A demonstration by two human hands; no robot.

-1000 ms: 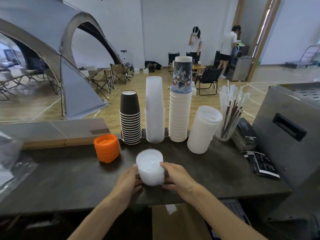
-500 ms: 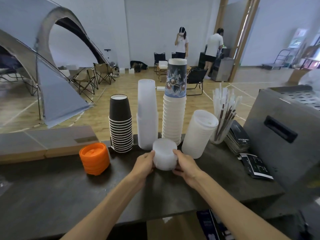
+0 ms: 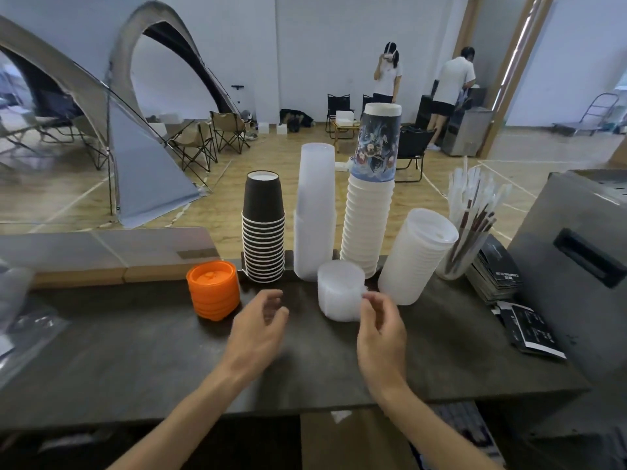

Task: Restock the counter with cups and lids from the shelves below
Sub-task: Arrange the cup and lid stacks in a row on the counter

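Both your hands have come off the small stack of clear lids [image 3: 340, 290], which now stands on the dark counter [image 3: 135, 351] just in front of the 2 tall cup stacks. Your left hand [image 3: 258, 330] hovers apart, fingers loosely curled, empty; your right hand [image 3: 381, 334] sits beside the lids, fingertips perhaps touching.

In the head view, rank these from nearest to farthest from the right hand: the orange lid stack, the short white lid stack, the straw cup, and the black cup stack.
1. Short white lid stack: right by the right hand, at its fingers.
2. Black cup stack: back and to the left.
3. Straw cup and orange lid stack: straws back right, orange lids far left; too close to call.
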